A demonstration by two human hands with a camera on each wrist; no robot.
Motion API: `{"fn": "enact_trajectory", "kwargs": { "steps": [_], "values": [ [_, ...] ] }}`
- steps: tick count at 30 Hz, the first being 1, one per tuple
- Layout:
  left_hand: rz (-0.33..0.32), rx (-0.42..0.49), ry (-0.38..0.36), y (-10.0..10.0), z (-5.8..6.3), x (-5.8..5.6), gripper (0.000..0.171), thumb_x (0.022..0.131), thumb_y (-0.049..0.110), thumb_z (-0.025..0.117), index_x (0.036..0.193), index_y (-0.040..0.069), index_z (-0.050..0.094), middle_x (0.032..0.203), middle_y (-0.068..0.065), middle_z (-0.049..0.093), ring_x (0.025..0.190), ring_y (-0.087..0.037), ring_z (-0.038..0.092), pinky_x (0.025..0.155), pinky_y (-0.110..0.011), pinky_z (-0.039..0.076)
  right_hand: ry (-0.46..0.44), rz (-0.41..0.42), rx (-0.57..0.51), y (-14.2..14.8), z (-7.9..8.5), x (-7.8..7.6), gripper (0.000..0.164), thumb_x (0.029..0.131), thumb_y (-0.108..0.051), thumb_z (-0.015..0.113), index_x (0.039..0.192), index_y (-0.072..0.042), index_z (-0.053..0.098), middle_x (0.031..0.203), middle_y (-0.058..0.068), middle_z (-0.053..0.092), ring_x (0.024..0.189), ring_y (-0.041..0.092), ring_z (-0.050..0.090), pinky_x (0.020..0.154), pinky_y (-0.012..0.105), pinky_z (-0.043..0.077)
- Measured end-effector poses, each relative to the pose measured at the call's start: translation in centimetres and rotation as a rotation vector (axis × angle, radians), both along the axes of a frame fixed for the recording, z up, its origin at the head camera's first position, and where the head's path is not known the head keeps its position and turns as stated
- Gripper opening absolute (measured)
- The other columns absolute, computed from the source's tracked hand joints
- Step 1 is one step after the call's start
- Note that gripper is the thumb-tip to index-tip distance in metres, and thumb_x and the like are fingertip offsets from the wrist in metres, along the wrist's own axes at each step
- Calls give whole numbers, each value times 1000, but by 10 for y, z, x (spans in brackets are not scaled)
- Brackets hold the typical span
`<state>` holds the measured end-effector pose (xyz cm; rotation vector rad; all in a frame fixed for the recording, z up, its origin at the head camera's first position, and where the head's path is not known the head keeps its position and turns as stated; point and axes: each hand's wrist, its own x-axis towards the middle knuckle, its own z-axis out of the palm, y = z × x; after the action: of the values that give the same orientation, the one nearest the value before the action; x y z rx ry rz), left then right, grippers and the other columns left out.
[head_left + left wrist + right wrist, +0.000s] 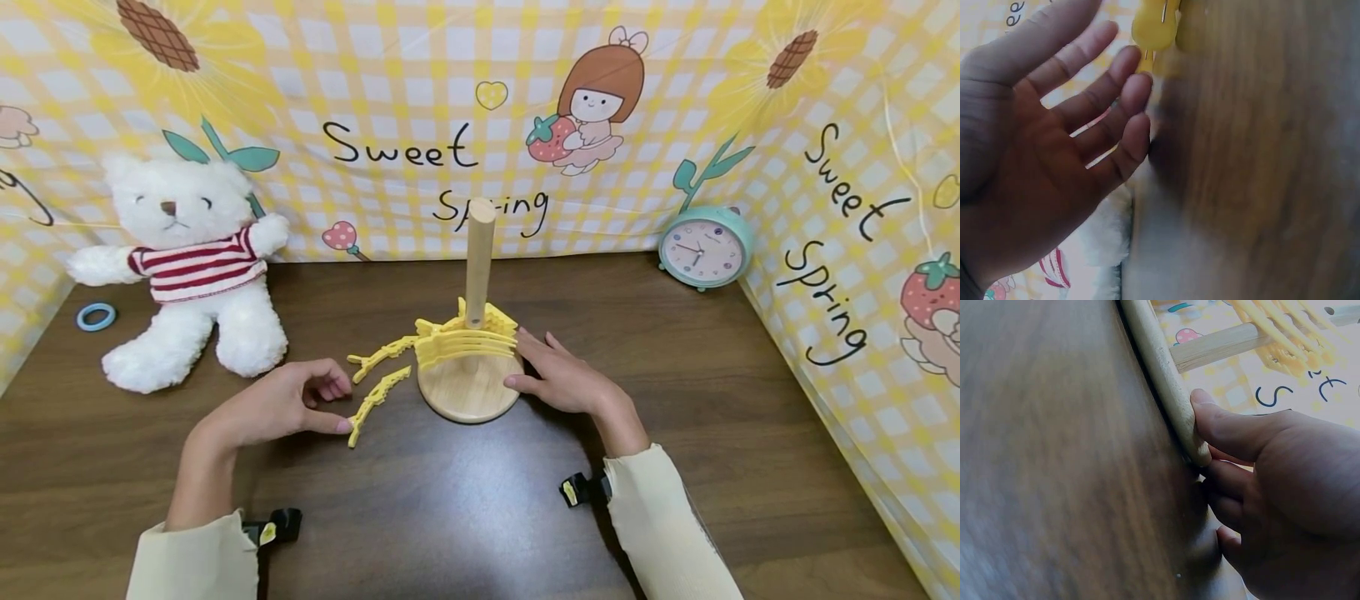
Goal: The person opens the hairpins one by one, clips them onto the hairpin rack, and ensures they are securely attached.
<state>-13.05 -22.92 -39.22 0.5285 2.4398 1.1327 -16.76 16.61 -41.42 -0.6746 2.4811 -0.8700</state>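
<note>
Your left hand [281,404] is relaxed and free, its thumb at the near end of a yellow strip [378,404]. Your right hand [566,377] pinches the base's [468,402] rim. The yellow frame [465,348] sits at the post [480,258], between your hands. The cloth [412,75] reads "Sweet Spring" twice.

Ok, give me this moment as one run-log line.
left hand: thumb tip at yellow strip | right hand: holding wooden base by edge | wooden post: upright on base | yellow ribbed piece: at post
</note>
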Motion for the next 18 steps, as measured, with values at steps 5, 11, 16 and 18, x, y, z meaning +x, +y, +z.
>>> {"fn": "enact_trajectory", "kwargs": {
  "steps": [5, 11, 16, 18],
  "values": [
    [-25, -34, -47, -1, -4, 2, 41, 77, 33, 90, 102, 11, 65, 91, -3, 60, 86, -21, 55, 74, -28, 47, 5, 15, -3, 0, -2, 0, 67, 105, -35, 57, 162, -19, 25, 167, 9, 18, 154, 21, 6, 123, 45, -1],
    [-54, -138, -16, 4, -5, 1, 48, 73, 42, 92, 99, 14, 62, 84, -2, 52, 78, -18, 50, 68, -28, 41, 5, 20, -3, 0, -1, 0, 67, 105, -35, 56, 162, -18, 25, 167, 10, 16, 154, 22, 6, 123, 45, -2],
    [-55, -184, 14, 7, -4, -2, 48, 73, 44, 91, 99, 16, 62, 85, 0, 53, 79, -17, 50, 69, -29, 41, 4, 15, -2, 0, 0, -1, 67, 105, -35, 56, 162, -18, 25, 167, 11, 15, 155, 22, 6, 123, 45, -1],
    [-41, -170, 4, 6, -3, -2, 45, 76, 40, 90, 100, 14, 63, 86, 0, 55, 81, -18, 52, 70, -29, 43, 7, 14, 1, 1, -1, -1, 67, 105, -36, 56, 162, -18, 25, 167, 11, 15, 155, 22, 6, 123, 45, -1]
  ]
}}
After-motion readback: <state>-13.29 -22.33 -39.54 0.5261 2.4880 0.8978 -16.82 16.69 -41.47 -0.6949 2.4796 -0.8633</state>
